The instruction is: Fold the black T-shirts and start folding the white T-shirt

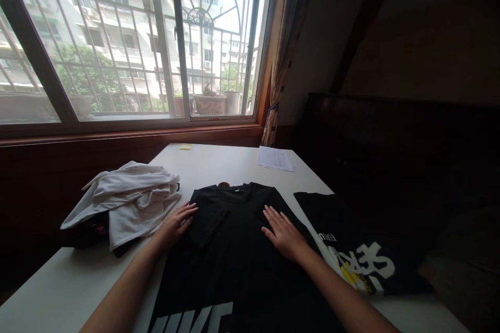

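A black T-shirt [238, 250] lies spread on the white table, its collar toward the window and pale lettering at its near end. Both sleeves appear to lie inward over the shirt's front. My left hand [175, 225] rests at the shirt's left shoulder edge, fingers stretched out. On the right side of the chest, my right hand [284, 234] lies flat with its fingers extended. Neither hand grips the cloth. The shirt's lowest part runs out of the picture.
A heap of white clothes [136, 197] with dark cloth [86, 234] beneath sits at the left. To the right lies another dark shirt [351, 244] with white and yellow print. Papers [275, 158] and a yellow note [185, 148] are on the table's [222, 161] far end, below the window.
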Available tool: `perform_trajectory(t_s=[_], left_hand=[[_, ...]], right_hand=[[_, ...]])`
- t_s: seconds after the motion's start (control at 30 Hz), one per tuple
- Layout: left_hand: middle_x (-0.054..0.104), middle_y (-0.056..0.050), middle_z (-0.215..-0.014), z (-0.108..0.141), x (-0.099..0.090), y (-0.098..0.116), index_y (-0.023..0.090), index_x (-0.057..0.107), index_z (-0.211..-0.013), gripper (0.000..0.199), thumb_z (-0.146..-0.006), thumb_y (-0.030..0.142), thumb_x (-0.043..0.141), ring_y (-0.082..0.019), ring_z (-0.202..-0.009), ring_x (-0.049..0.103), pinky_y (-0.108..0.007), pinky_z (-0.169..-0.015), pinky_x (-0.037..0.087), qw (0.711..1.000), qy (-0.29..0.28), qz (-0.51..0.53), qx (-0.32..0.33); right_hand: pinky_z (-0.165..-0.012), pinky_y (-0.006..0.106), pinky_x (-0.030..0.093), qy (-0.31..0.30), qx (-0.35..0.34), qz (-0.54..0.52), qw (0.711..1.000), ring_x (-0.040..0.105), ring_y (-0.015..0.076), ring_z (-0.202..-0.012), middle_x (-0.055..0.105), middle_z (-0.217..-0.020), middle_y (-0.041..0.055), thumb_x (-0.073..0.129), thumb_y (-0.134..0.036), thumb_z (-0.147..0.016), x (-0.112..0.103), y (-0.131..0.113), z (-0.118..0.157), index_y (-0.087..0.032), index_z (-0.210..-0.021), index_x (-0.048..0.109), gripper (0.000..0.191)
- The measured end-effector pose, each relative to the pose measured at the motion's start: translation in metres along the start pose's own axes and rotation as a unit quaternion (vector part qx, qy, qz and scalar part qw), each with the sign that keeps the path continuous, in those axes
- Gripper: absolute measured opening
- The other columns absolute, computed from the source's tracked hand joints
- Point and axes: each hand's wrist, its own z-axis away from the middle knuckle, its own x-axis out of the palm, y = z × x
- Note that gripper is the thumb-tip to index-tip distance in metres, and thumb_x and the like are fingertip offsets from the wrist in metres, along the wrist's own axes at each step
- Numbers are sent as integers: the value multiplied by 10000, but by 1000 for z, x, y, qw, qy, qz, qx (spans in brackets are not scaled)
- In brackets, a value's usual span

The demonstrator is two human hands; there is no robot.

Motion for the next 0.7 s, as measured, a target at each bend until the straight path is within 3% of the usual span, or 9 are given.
perform_trajectory(t_s=[0.7], left_hand=[[645,-65,-1372,2,1,-4,237,682,-1263,411,-1001,457,454,-299,-1400,465,-550,-1148,406,999,-26,-24,21]], right_hand=[[-1254,444,135,-21,-62,-11,998,171,208,-1531,206,-1659,40,235,-617,-1011,2,9,-43,-226,-1590,246,698]])
